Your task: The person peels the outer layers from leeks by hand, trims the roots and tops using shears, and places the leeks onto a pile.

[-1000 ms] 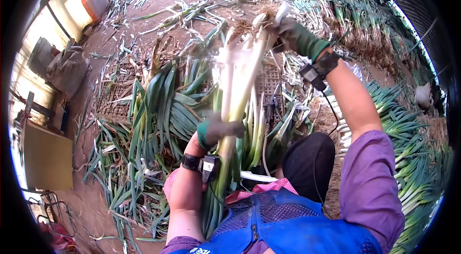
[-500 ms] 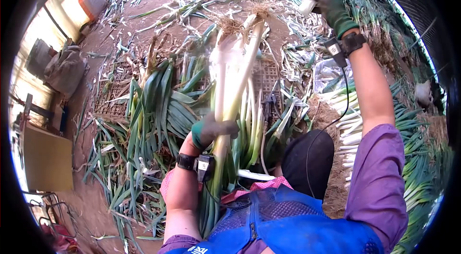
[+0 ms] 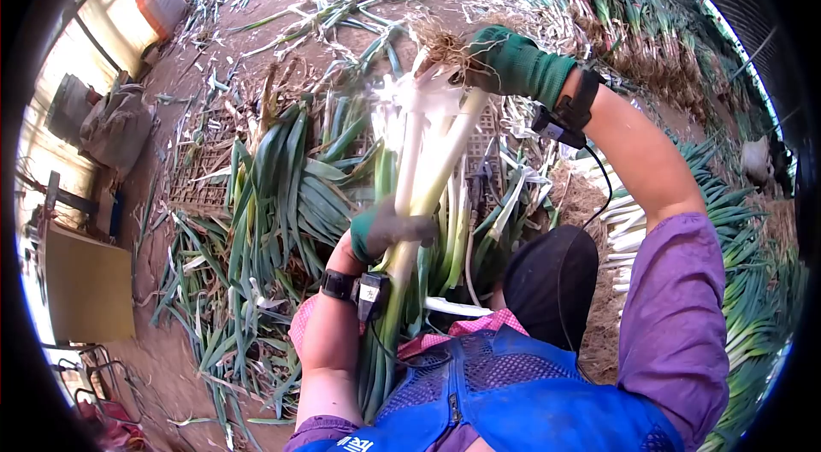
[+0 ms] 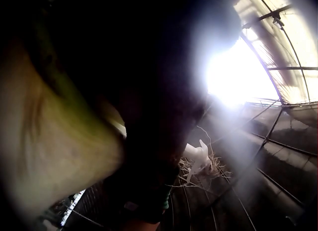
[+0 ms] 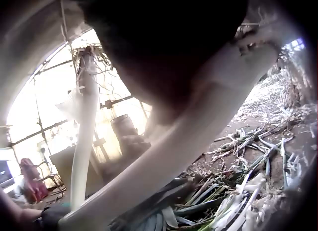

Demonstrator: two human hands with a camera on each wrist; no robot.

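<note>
Both hands wear gloves with green cuffs. In the head view, my left hand [image 3: 392, 230] grips several leeks round their lower stalks, green leaves trailing down toward the blue vest. My right hand [image 3: 505, 63] bends over the root end of the thicker leek [image 3: 453, 144], its fingers curled round the top. Beside it stands a thinner leek [image 3: 410, 140] with brown roots [image 3: 442, 43] at its tip. The right wrist view shows the thick leek [image 5: 164, 151] slanting under the dark hand. In the left wrist view a pale stalk [image 4: 64, 136] fills the left side, close up.
Loose green leaves [image 3: 282, 178] heap over a woven crate [image 3: 197, 170] at the left. White-stemmed leeks [image 3: 629, 230] lie in a row at the right. Bundles with roots [image 3: 633, 50] stand at the back right. A yellowish board [image 3: 85, 281] stands at far left.
My right hand left the leek tops, swung out to the upper right with a pale piece, and is now back at the root end without that piece. My left hand keeps its grip.
</note>
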